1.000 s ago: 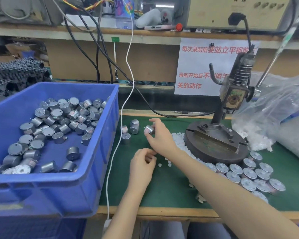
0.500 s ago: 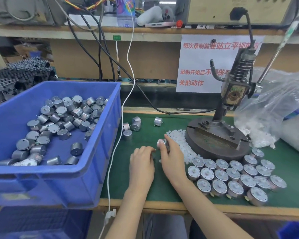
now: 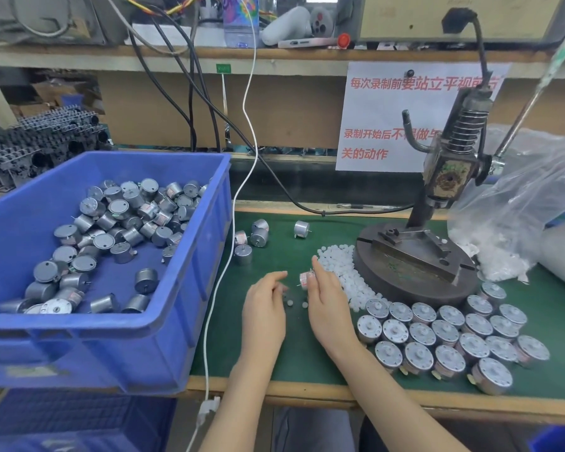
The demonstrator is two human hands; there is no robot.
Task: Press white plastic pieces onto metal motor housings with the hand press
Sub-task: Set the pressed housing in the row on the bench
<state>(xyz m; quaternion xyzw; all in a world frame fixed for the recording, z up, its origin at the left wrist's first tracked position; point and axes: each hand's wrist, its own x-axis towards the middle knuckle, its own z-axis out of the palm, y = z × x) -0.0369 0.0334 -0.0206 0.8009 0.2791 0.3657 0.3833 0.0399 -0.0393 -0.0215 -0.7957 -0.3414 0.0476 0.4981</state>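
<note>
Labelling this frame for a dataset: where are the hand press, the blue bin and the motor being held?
hand press (image 3: 382, 278), head view, on its round base.
blue bin (image 3: 95, 357), head view, on its front wall.
held motor (image 3: 305, 279), head view, on its labelled side.

Motor housing (image 3: 305, 279) in right hand (image 3: 327, 307) pinch: silvery metal, dull sheen. White pieces (image 3: 340, 269) just right of grip: matt plastic. Mat (image 3: 276, 256) under grip: green, matt. Hand press (image 3: 415, 265) farther right: dark, worn metal. Bin (image 3: 196, 288) left of grip: glossy blue plastic.
</note>
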